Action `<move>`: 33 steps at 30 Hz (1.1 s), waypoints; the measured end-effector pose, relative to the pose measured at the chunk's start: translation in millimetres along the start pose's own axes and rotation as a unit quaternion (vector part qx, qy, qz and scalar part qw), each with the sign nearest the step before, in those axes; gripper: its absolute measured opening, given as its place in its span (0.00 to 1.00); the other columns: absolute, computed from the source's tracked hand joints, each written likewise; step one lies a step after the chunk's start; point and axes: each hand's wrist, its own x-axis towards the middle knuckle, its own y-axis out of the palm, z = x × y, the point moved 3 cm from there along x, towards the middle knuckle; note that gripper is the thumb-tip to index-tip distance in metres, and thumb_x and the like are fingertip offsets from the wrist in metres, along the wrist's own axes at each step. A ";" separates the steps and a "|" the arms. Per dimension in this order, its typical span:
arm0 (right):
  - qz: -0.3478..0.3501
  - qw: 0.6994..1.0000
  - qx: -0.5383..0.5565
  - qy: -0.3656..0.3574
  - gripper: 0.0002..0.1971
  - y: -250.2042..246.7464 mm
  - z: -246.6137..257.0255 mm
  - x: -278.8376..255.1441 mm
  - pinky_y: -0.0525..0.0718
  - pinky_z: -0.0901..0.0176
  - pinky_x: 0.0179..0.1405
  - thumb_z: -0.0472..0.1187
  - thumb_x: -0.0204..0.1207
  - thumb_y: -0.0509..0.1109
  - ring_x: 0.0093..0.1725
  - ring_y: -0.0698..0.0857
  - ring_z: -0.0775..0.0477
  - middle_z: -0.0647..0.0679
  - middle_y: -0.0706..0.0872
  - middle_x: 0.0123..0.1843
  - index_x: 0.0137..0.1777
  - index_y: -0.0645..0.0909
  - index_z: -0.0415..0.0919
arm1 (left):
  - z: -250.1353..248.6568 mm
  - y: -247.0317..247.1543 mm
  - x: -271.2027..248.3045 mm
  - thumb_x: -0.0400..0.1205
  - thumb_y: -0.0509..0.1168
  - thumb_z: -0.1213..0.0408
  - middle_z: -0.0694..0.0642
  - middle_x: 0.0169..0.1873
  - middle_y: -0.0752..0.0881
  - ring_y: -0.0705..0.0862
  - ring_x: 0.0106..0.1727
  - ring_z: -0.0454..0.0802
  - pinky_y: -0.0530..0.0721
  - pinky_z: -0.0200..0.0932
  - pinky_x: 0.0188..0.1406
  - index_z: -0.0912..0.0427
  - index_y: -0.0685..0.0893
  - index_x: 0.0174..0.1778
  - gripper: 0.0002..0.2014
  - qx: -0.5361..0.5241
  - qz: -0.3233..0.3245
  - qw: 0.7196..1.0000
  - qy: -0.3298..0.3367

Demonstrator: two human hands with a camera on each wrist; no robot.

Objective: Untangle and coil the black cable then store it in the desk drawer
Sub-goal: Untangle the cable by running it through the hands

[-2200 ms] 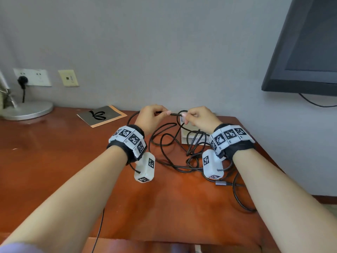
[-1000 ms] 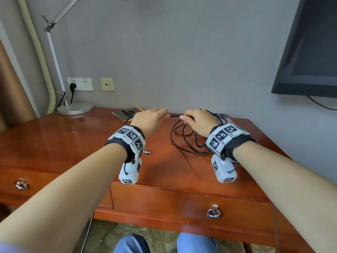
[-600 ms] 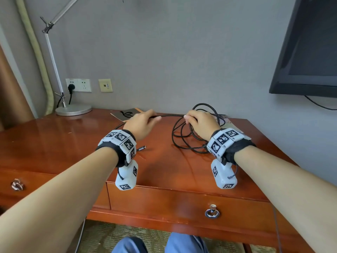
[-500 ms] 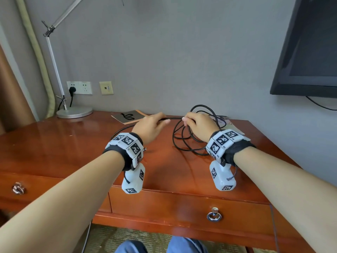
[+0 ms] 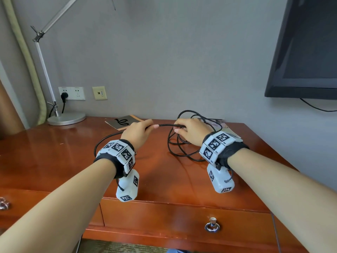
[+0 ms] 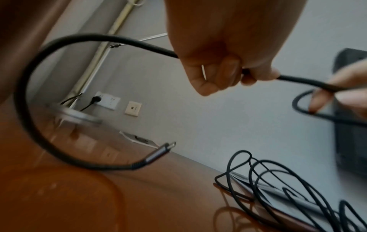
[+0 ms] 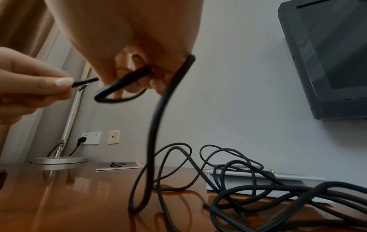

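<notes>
Above the middle of the desk (image 5: 54, 161), both hands hold the black cable (image 5: 165, 125) off the wood. Left hand (image 5: 135, 133): fingers curled round the cable, thumb and forefinger pinching it. Right hand (image 5: 189, 132): fingers closed on gathered loops. Between the hands the taut span runs left-right, roughly level. Slack cable lies heaped under and beyond the right hand, nearer to it than to the left. Free end arcs out left of the left hand and curls back; plug (image 6: 160, 151) hangs just above the wood, tip pointing right and away, though blur makes this approximate. Drawer (image 5: 182, 214) below is closed.
</notes>
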 end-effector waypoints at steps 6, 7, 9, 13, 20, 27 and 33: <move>-0.020 0.999 -0.022 0.011 0.12 -2.1 -1.4 3.5 0.74 0.56 0.36 0.45 0.84 0.59 0.37 0.77 0.44 0.53 0.74 0.29 0.55 0.82 0.43 | 8.9 -3.3 -0.8 0.84 0.57 0.50 0.52 0.25 0.75 0.73 0.29 0.53 0.68 0.44 0.28 0.56 0.76 0.38 0.16 -0.036 -0.006 0.999 -0.035; -0.027 0.999 -0.016 0.015 0.12 -2.3 -1.8 3.7 0.73 0.56 0.35 0.45 0.83 0.59 0.35 0.76 0.44 0.53 0.72 0.28 0.53 0.82 0.42 | 3.6 -2.9 -1.0 0.84 0.57 0.50 0.52 0.27 0.77 0.76 0.30 0.52 0.70 0.44 0.29 0.57 0.78 0.41 0.14 -0.050 -0.005 0.998 -0.027; -0.028 0.999 -0.001 0.018 0.12 -1.9 0.7 3.8 0.74 0.55 0.35 0.46 0.83 0.60 0.35 0.77 0.44 0.52 0.74 0.28 0.52 0.83 0.43 | -11.8 0.0 -0.6 0.85 0.58 0.52 0.47 0.29 0.79 0.77 0.30 0.45 0.72 0.43 0.34 0.56 0.81 0.48 0.12 -0.081 0.009 0.997 0.001; -0.025 1.000 0.010 0.016 0.10 -0.7 8.5 2.3 0.77 0.53 0.36 0.47 0.82 0.62 0.35 0.78 0.44 0.50 0.78 0.30 0.51 0.84 0.45 | -27.1 5.4 3.7 0.83 0.60 0.49 0.48 0.23 0.73 0.74 0.30 0.51 0.69 0.43 0.32 0.57 0.79 0.38 0.16 -0.043 -0.011 0.999 0.019; -0.024 0.999 -0.006 0.037 0.08 -0.1 -8.4 -3.1 0.85 0.48 0.46 0.47 0.79 0.66 0.48 0.86 0.43 0.46 0.88 0.42 0.48 0.83 0.46 | -13.5 6.6 2.7 0.82 0.59 0.46 0.53 0.22 0.71 0.72 0.30 0.55 0.65 0.45 0.28 0.61 0.75 0.32 0.22 -0.007 -0.015 1.000 0.000; -0.042 0.992 0.095 0.066 0.11 0.3 -24.8 -2.7 0.81 0.52 0.40 0.49 0.78 0.67 0.37 0.83 0.44 0.46 0.84 0.34 0.40 0.83 0.43 | 7.7 -2.8 0.6 0.82 0.60 0.46 0.52 0.23 0.73 0.74 0.32 0.55 0.68 0.44 0.31 0.58 0.74 0.32 0.20 -0.010 -0.042 0.997 -0.071; -0.056 0.994 0.032 0.084 0.17 -11.3 -55.9 -17.3 0.75 0.54 0.40 0.50 0.80 0.64 0.39 0.83 0.43 0.44 0.86 0.37 0.44 0.86 0.37 | 35.9 -13.4 -6.8 0.82 0.61 0.47 0.55 0.25 0.77 0.77 0.34 0.57 0.70 0.44 0.33 0.56 0.75 0.30 0.19 -0.003 -0.047 0.992 -0.119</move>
